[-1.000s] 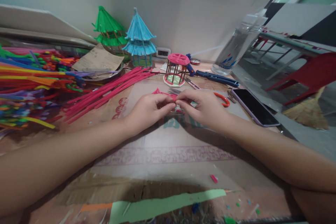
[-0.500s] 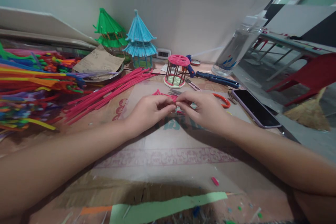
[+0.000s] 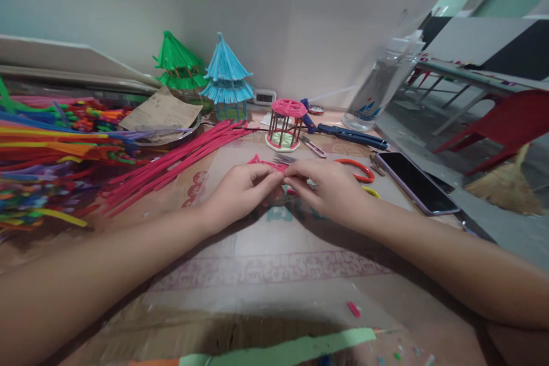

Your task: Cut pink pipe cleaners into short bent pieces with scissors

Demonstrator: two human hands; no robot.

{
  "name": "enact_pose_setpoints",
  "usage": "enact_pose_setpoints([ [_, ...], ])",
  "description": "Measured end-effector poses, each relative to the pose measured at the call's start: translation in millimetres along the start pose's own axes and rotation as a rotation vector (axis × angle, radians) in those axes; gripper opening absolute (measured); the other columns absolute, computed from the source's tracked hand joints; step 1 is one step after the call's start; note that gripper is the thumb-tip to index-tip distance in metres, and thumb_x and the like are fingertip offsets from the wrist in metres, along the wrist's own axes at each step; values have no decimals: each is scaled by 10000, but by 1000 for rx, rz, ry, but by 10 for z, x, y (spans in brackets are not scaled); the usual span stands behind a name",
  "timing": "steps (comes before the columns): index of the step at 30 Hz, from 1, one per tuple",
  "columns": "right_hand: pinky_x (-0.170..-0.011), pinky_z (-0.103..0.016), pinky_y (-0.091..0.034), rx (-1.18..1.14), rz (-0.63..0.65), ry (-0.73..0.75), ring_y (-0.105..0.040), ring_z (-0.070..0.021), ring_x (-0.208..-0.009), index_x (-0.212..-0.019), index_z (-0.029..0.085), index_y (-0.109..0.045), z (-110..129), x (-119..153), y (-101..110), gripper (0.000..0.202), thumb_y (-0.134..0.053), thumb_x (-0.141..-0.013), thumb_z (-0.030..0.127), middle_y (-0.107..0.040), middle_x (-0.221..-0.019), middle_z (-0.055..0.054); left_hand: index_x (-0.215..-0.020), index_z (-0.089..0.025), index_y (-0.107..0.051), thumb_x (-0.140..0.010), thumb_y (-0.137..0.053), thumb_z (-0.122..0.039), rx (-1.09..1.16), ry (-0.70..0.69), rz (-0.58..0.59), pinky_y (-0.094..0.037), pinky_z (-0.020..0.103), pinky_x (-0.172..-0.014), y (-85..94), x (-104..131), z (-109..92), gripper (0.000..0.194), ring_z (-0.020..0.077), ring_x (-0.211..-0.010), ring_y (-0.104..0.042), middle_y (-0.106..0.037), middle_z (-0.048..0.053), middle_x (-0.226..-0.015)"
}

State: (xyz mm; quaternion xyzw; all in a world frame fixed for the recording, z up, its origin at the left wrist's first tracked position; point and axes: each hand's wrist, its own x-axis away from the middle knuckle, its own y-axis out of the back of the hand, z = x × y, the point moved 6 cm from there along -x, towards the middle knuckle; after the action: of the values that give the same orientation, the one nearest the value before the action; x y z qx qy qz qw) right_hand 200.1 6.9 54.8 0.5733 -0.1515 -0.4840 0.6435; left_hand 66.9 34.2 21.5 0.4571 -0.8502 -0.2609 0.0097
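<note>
My left hand (image 3: 242, 191) and my right hand (image 3: 328, 183) meet at the fingertips over the middle of the work surface. Both are pinched closed; whatever lies between the fingertips is too small and hidden to name. Pink pieces (image 3: 256, 159) lie just behind the fingers, beside the blades of scissors with orange handles (image 3: 362, 170). Beyond my hands stands a small round frame (image 3: 285, 124) with a pink top, brown posts and a pale base. A bundle of pink stems (image 3: 180, 157) lies left of my left hand.
Blue (image 3: 227, 63) and green (image 3: 175, 54) model towers stand at the back. Colourful stems (image 3: 47, 148) pile up at left. A phone (image 3: 416, 182), dark blue pliers-like tool (image 3: 354, 136) and clear bottle (image 3: 377, 91) are at right. Green paper (image 3: 283, 353) lies in front.
The view has tilted slightly, so the objects sit lower in the picture. My hands remain together at the fingertips, and more of the scissors' handles shows.
</note>
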Motion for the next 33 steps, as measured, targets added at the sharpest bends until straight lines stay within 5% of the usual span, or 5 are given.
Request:
enact_pose_setpoints([
  [10, -537, -232, -375, -427, 240, -293, -520, -107, -535, -739, 170, -578, -187, -92, 0, 258, -478, -935, 305, -606, -615, 16, -722, -156, -635, -953, -472, -403, -50, 48, -47, -425, 213, -538, 36, -5, 40, 376, 112, -568, -551, -611, -3, -628],
  [33, -566, -239, -444, -567, 247, -376, -601, -116, -584, -731, 178, -587, -308, -59, -40, 256, -503, -930, 315, -653, -647, 4, -739, -182, -650, -935, -496, -462, -27, 54, -77, -443, 210, -523, 50, -11, 82, 374, 121, -545, -572, -641, -9, -626],
])
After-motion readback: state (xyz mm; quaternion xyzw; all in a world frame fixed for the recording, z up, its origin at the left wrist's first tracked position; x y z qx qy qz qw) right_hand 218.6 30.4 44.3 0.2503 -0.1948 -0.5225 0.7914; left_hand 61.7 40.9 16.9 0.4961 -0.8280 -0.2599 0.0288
